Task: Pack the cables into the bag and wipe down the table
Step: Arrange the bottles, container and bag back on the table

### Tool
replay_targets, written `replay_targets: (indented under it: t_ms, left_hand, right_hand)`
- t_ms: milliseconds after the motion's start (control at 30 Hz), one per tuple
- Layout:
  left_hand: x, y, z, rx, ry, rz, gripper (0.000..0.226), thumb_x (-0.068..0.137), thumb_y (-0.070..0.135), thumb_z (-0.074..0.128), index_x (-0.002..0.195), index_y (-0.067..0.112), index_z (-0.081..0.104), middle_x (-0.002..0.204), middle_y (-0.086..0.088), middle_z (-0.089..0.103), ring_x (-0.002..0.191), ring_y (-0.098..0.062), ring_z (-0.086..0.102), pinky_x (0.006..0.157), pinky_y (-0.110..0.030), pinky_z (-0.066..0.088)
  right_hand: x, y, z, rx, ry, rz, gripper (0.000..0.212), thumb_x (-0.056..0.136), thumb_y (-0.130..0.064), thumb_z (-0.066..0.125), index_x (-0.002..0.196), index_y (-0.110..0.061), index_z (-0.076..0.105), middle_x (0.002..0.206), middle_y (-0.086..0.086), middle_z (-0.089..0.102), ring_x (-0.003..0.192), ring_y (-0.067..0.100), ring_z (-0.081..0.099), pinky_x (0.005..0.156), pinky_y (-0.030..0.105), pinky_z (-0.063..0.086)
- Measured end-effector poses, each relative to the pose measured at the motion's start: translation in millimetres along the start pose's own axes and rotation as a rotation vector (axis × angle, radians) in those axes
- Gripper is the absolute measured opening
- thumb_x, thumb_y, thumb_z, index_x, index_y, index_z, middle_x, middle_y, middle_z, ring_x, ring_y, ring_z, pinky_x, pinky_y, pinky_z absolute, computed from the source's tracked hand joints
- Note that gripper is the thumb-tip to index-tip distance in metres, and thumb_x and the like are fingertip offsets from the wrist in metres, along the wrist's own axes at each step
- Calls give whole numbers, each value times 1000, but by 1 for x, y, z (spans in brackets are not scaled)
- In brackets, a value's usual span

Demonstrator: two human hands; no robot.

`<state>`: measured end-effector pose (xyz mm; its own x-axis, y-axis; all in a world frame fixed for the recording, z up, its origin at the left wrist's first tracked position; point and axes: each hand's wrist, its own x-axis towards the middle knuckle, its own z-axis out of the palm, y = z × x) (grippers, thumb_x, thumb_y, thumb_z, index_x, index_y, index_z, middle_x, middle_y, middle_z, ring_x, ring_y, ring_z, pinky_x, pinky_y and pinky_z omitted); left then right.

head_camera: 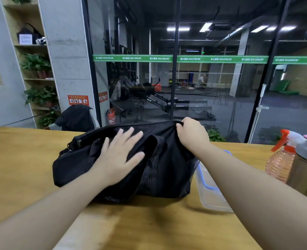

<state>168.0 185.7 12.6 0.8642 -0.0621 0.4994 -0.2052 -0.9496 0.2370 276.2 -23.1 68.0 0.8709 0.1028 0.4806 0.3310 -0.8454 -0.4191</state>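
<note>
A black fabric bag (167,170) lies on the wooden table (22,159) in front of me, its zipper running along the top edge. My left hand (119,156) lies flat on the bag's near side with the fingers spread. My right hand (191,131) grips the bag's upper right edge by the zipper, fingers curled round the fabric. No cables are visible; the inside of the bag is hidden.
A clear plastic container with a blue rim (210,188) lies right of the bag, partly under my right forearm. An orange spray bottle (282,159) and a grey-lidded jar (306,168) stand at the table's right edge. Behind the table is a glass wall.
</note>
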Motion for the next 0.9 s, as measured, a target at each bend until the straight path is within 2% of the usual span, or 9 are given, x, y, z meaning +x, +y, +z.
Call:
replay_targets:
  t_ms: [100,200,300,367,467,567,667,800,900]
  left_hand:
    - [-6,-1,17,283,-93,75,68,76,77,12,138,56,-7,155,18,-3,143,-15,-13,112,-54,-1]
    - [2,-8,28,359,-144,7,72,72,80,0,139,53,-8,155,17,-2,143,-18,-13,110,-59,1]
    - [12,-14,34,339,-159,-19,73,71,81,-3,138,54,-13,155,17,-2,143,-17,-12,109,-61,0]
    - [17,-16,35,351,-117,-7,72,72,81,-1,136,53,-18,156,14,-9,141,-16,-17,109,-59,-3]
    - [23,-15,37,391,0,24,70,78,77,1,137,46,-22,155,7,-17,139,-16,-26,109,-56,-7]
    - [30,-12,43,396,-7,-35,75,78,73,-3,143,38,-16,155,6,-18,139,-16,-26,110,-56,-7]
    - [32,-12,54,416,-81,-55,75,77,70,-6,145,38,-11,155,7,-15,139,-16,-25,109,-57,-6]
    - [32,-15,60,426,-142,-67,74,76,68,-11,145,41,-8,156,7,-11,141,-18,-19,110,-58,-1]
    - [31,-13,61,428,-174,-79,69,82,65,-5,146,39,-1,157,5,-6,143,-18,-13,110,-57,2]
  right_hand:
    - [2,4,3,31,21,48,28,97,-32,43,109,-10,54,109,11,62,96,33,55,71,32,35]
    - [-2,6,3,-11,41,1,22,94,-23,47,114,-13,50,113,7,59,96,28,52,74,35,39]
    - [-12,3,10,-190,104,-239,39,90,-23,50,128,-20,44,131,3,49,123,25,40,99,41,32]
    - [-21,-1,20,-261,-10,-305,52,92,-42,44,140,-27,34,151,2,28,141,24,17,112,49,14]
    - [-24,-1,36,-313,-241,-228,67,90,-64,23,149,-33,14,159,-3,6,145,24,-8,113,53,-3]
    - [-24,2,48,-350,-406,-186,72,89,-67,14,151,-30,11,159,1,7,145,25,-9,112,55,-8]
    - [-35,5,65,-426,-508,-190,72,92,-62,9,151,-21,8,159,5,7,145,27,-10,112,52,-10]
    - [-48,10,81,-450,-523,-199,70,94,-58,4,152,-17,2,159,6,2,145,26,-13,114,47,-12]
    - [-50,10,82,-479,-507,-216,69,95,-56,4,151,-15,1,159,6,2,145,25,-13,114,46,-12]
